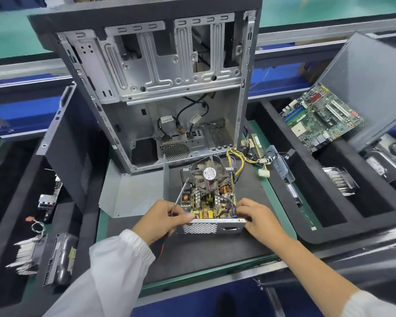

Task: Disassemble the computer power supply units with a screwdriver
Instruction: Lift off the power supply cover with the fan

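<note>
Open power supply unit [207, 200], centre of dark mat [215, 245]: cover off, circuit board exposed, black fan [209, 174] tilted over far end, yellow wire bundle [238, 160] trailing right. Left hand [162, 219] pinches screwdriver [180, 196], shaft angled into the unit's left side. Right hand [258, 219] grips the near right corner of the perforated wall. Grey metal cover [133, 193] just left. Empty computer case [169, 88] beyond. Motherboard [318, 117] in right tray; heatsinks [25, 255] near left.
</note>
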